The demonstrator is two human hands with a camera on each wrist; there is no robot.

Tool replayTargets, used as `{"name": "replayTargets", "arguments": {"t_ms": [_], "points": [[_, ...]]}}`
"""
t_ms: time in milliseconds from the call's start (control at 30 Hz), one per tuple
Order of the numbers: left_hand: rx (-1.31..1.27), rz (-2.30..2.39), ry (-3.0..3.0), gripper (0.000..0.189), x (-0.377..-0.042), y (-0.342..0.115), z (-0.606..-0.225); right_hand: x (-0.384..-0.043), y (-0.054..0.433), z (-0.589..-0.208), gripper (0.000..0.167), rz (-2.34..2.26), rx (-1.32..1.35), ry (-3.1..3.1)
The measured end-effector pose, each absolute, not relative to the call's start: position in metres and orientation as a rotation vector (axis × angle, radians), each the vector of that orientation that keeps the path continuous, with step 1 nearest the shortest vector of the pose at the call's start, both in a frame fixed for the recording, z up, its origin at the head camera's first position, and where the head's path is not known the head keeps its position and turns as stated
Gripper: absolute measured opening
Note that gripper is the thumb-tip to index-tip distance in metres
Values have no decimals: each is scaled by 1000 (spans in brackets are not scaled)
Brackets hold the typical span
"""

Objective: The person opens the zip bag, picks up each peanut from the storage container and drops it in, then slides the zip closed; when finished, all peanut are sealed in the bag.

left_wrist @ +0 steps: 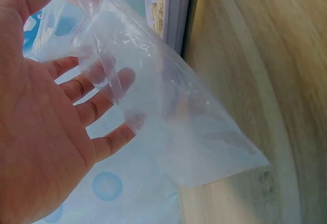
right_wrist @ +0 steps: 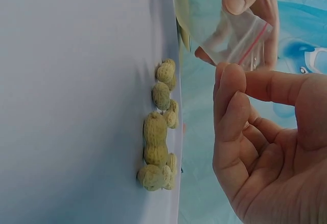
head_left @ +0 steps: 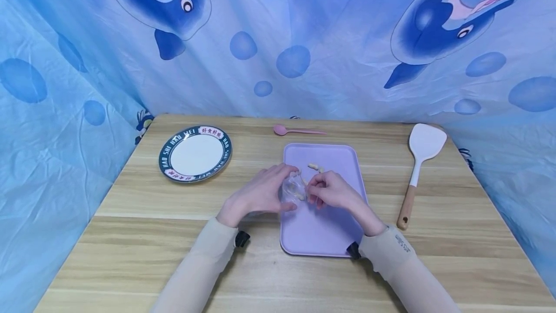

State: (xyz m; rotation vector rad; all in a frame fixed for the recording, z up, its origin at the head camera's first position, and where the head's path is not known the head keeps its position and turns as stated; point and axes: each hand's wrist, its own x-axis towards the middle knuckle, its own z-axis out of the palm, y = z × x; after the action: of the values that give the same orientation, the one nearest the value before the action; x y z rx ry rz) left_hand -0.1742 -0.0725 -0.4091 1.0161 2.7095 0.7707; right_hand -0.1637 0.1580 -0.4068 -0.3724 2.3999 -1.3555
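Observation:
A clear plastic zip bag (head_left: pixel 293 188) with a red strip along its mouth hangs between my two hands, over the left edge of the lilac tray (head_left: pixel 321 235). My left hand (head_left: pixel 269 190) holds it by thumb and forefinger; in the left wrist view the bag (left_wrist: pixel 173 132) drapes across the other, spread fingers. Thumb and forefinger of my right hand (head_left: pixel 332 190) pinch the bag's edge, and in the right wrist view the fingertips (right_wrist: pixel 232 78) meet right at its corner. Several unshelled peanuts (right_wrist: pixel 156 137) lie on the tray beside my right hand, partly hidden by it in the head view.
A white plate (head_left: pixel 195 153) with a dark patterned rim sits at the back left. Behind the tray lies a pink spoon (head_left: pixel 281 130). To the right is a white spatula (head_left: pixel 423 146) with a wooden handle. A blue dolphin-print curtain (head_left: pixel 347 28) surrounds the wooden table.

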Motion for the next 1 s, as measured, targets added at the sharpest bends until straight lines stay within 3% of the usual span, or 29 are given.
{"name": "replayTargets", "arguments": {"t_ms": [633, 1000], "points": [[929, 707, 2714, 85, -177, -77, -408, -177, 205, -376, 26, -1494, -226, 2461], [926, 669, 2715, 83, -175, -77, -406, -197, 215, -381, 16, -1345, -438, 2677]]}}
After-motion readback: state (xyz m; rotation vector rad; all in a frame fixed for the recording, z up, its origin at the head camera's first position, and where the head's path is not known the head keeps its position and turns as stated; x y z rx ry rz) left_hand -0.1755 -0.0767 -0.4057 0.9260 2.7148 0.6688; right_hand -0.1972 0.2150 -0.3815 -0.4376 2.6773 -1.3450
